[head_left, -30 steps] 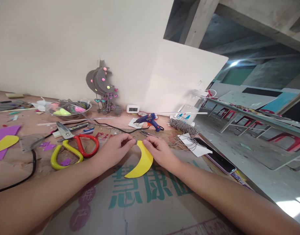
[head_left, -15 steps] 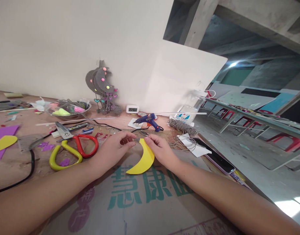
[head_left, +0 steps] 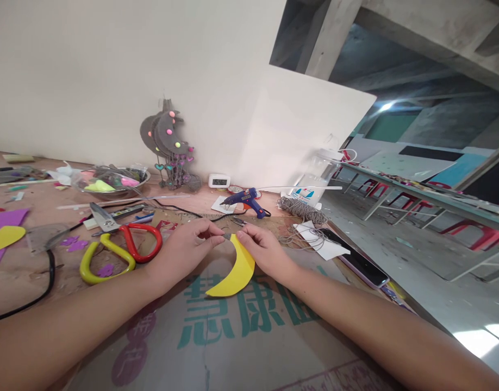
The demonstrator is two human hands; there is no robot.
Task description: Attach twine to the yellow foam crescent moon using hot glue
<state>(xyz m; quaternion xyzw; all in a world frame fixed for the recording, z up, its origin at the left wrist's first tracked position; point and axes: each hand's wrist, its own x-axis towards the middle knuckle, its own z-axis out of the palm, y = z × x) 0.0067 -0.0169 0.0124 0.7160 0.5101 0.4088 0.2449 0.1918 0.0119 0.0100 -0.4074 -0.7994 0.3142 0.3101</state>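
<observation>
A yellow crescent-shaped cutout (head_left: 240, 270) is held just above the cardboard (head_left: 168, 353), its lower point aimed left. My right hand (head_left: 266, 251) grips its upper right edge, thumb on the yellow face and fingers behind. My left hand (head_left: 191, 248) is closed in a pinch at the upper end, where a small dark grey tip (head_left: 227, 237) shows beside the yellow. Grey also shows at the lower point. What lies behind the yellow face is mostly hidden.
Scissors (head_left: 142, 242) with red and yellow handles lie left of my hands. Beyond are a blue glue gun (head_left: 249, 200), a small digital clock (head_left: 219, 181) and a grey crescent ornament (head_left: 168, 133). Grey cord (head_left: 302, 210) and a phone (head_left: 361, 265) are at right.
My left fingers, apart from the crescent before, have closed on its upper tip. The crescent has tilted slightly, its lower point now a little lower and further left.
</observation>
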